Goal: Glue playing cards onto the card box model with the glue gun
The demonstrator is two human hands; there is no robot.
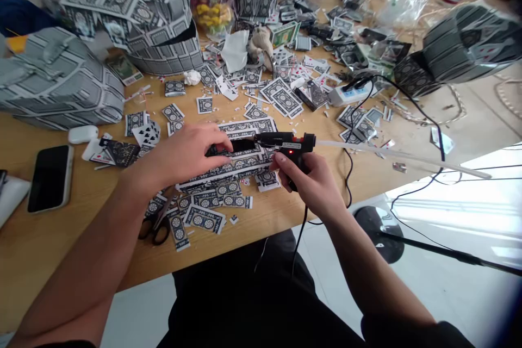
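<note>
My right hand (312,179) is wrapped round the grip of a black hot glue gun (281,141), whose small red light is lit. A long, clear glue stick (387,153) juts from its back end. The gun's nozzle points left, over a flat panel of patterned playing cards (240,166) on the table. My left hand (191,155) lies on the panel's left part, thumb and fingers closed about a dark strip (243,144) close to the nozzle. Below the panel are cut card pieces (204,218) and black-handled scissors (157,228), partly under the left forearm.
Card-woven baskets (61,79) stand at the left and back, and a card-built form (468,46) lies at the right. Loose cards (281,97) litter the middle. A phone (51,178) lies left. The gun's cable runs near a white power strip (353,91).
</note>
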